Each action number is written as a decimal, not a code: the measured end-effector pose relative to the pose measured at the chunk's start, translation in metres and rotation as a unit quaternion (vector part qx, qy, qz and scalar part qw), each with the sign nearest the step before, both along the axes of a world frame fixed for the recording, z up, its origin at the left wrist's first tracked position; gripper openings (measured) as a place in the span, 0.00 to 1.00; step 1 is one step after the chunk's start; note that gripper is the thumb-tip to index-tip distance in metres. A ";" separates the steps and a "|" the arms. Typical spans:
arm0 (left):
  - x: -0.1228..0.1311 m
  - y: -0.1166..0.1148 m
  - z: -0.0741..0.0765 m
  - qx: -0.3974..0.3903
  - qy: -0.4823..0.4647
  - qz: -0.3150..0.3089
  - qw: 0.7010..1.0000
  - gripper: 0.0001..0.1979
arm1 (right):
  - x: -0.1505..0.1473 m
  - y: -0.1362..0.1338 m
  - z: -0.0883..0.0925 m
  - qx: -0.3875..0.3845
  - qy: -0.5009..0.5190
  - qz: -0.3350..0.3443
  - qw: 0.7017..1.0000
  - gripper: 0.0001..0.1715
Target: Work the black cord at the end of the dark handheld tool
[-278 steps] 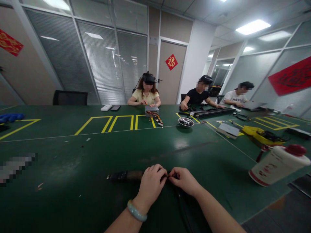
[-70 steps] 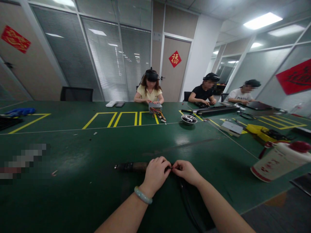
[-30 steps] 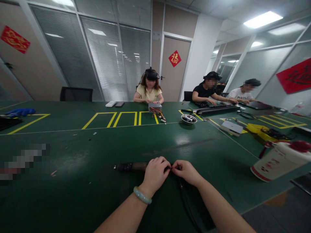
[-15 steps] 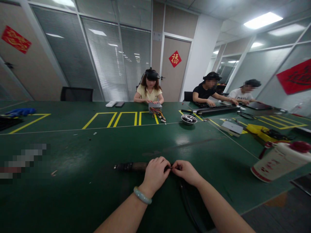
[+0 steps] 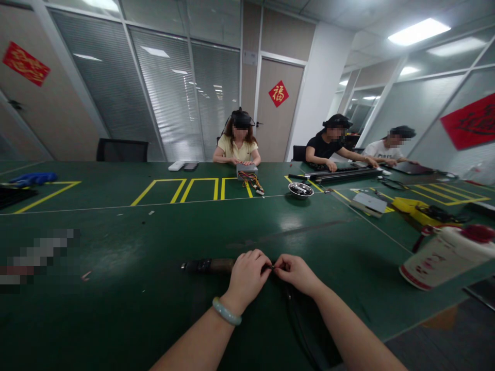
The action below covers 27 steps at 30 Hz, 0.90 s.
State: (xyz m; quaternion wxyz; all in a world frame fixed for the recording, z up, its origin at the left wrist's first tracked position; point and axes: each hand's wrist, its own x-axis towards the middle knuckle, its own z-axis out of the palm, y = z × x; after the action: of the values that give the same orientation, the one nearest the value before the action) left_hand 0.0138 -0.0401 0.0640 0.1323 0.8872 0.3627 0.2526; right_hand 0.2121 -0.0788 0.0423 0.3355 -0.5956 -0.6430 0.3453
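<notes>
Left grip (image 5: 249, 273) over partly hidden tool (image 5: 220, 266)

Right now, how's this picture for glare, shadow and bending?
Head view: the ceiling light glares at upper right; head view: a pale shine lies on the green table; head view: the dark tool at the left hand and the cable below the right hand barely stand out; head view: the bottle at right looks stretched, likely by the lens.

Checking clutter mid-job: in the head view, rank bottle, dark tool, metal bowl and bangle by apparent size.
1. Bottle
2. Dark tool, partly hidden by the left hand
3. Metal bowl and bangle: too alike to rank; bangle nearer
</notes>
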 end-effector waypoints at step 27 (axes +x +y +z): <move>-0.001 -0.001 0.002 0.000 0.021 -0.002 1.000 0.06 | -0.002 -0.001 -0.001 0.005 -0.017 -0.011 1.000 0.08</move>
State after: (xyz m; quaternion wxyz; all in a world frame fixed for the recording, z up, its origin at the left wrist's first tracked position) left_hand 0.0131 -0.0411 0.0664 0.1255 0.8931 0.3634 0.2337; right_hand 0.2101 -0.0796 0.0412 0.3309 -0.6071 -0.6437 0.3282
